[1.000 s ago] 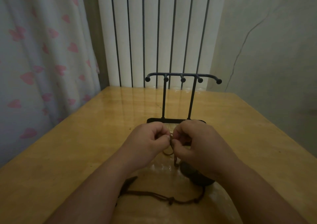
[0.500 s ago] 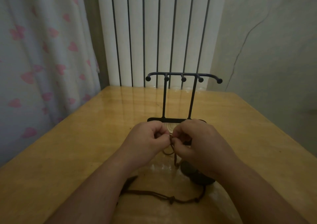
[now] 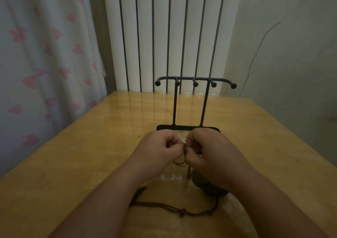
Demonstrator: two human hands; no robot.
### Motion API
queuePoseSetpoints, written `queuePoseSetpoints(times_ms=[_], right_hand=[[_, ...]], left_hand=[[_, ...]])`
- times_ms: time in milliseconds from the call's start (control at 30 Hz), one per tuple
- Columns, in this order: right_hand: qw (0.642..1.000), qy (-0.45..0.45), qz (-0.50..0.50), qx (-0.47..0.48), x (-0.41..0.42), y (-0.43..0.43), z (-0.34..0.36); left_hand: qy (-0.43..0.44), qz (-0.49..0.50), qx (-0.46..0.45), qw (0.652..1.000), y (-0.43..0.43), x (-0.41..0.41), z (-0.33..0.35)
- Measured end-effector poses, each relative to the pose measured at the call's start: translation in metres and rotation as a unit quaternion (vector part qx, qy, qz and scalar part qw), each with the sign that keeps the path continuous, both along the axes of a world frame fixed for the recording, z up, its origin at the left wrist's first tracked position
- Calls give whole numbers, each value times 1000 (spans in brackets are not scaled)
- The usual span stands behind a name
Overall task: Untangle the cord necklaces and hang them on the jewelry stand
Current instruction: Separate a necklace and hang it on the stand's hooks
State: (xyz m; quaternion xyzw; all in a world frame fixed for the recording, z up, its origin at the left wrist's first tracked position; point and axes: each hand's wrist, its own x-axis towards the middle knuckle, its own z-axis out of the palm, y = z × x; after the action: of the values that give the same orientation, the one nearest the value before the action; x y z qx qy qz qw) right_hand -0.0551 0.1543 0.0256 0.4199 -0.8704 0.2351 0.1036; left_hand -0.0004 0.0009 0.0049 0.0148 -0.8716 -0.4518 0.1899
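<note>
A black jewelry stand (image 3: 195, 81) with several ball-tipped pegs stands on the wooden table (image 3: 91, 155), its pegs bare. Just in front of its base, my left hand (image 3: 156, 152) and my right hand (image 3: 213, 154) meet, each pinching a brown cord tangle (image 3: 184, 149) between thumb and fingers. A small cord loop hangs below the pinch. More brown cord (image 3: 175, 208) with knots trails on the table between my forearms. A dark pendant (image 3: 206, 186) lies under my right wrist, partly hidden.
A white radiator (image 3: 171, 33) rises behind the table's far edge. A curtain with pink hearts (image 3: 45, 64) hangs to the left and a pale wall stands to the right. A tiny speck (image 3: 139, 135) lies on the table to the left of my hands.
Both hands stay in place at the tangle; only slight finger shifts show. The cord on the table has not moved.
</note>
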Motion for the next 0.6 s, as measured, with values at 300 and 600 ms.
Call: queuePoseSetpoints(times_ms=[300,600], right_hand=[[1000,-7,7,-1,1,-1,0],[1000,-12,6,17,2,0,4]], left_hand=[[-26,-34,-5,999,-2,-2,-2],[-46,-61,-26,997,-1,0,-3]])
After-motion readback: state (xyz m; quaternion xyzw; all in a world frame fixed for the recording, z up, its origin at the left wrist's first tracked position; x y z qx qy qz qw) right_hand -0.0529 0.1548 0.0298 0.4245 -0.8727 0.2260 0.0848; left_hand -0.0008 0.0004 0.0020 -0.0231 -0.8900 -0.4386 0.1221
